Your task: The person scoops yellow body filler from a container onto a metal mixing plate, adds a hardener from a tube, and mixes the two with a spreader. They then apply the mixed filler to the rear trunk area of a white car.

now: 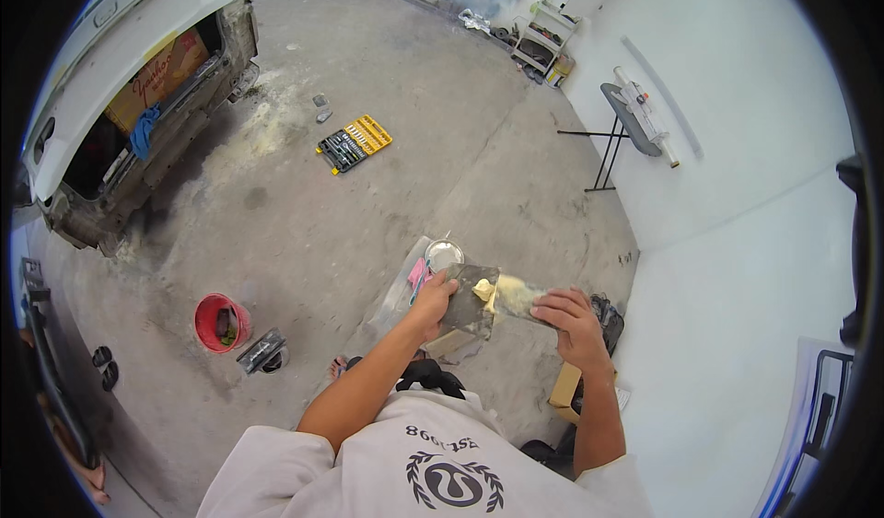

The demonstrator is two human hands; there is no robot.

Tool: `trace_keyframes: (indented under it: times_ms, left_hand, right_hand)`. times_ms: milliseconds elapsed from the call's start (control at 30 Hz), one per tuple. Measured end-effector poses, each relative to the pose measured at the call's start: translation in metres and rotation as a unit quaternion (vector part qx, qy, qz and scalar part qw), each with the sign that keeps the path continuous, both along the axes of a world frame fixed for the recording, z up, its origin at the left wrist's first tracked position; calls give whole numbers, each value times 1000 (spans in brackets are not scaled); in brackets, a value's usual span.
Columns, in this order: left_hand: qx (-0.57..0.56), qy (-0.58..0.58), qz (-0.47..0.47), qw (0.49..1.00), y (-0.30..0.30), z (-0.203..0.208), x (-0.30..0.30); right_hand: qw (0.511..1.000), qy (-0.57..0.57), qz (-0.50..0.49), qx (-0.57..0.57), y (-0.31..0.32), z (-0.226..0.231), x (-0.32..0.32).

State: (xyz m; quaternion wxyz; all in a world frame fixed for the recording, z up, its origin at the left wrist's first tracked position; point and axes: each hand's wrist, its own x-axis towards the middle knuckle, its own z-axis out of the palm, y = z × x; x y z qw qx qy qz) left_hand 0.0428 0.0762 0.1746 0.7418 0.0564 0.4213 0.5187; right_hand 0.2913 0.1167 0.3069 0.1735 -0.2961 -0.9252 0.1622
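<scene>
My left hand (431, 304) is closed on the near-left edge of a dark flat mixing board (468, 315). A lump of pale yellow putty (483, 289) lies on the board, with more smeared along its right edge. My right hand (569, 319) grips a wide, flat putty spreader (521, 301), its blade coated yellow and meeting the board's right edge. Just beyond the board stands a round, light-topped tin (445, 254). Beside that tin is a pink item (417, 271), partly hidden by my left hand.
A stripped car body (138, 85) fills the far left. An open yellow-and-black socket set (355, 144) lies on the concrete floor. At left stands a red bucket (222, 323). A folding stand (631, 118) leans by the right wall; a cardboard box (564, 389) sits near my right arm.
</scene>
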Motion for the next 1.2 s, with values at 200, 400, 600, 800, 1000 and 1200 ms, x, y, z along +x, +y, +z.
trace_keyframes:
  times_ms: [200, 400, 600, 800, 1000, 1200]
  left_hand:
    - [1, 54, 36, 998, 6, -13, 6]
    - [7, 16, 1, 1000, 8, -10, 3]
    - [15, -3, 46, 999, 14, -15, 12]
    - [29, -14, 74, 997, 19, -33, 28]
    - [25, 18, 70, 997, 28, -30, 38]
    - [26, 72, 75, 994, 41, -38, 37]
  right_hand:
    - [993, -112, 35, -1, -5, 11, -9]
    - [998, -50, 4, 28, -3, 15, -9]
    - [987, 111, -85, -81, -3, -7, 3]
    - [948, 237, -146, -153, 2, -26, 19]
    - [980, 170, -92, -36, 12, -34, 26]
    - [994, 4, -4, 107, 10, -59, 26]
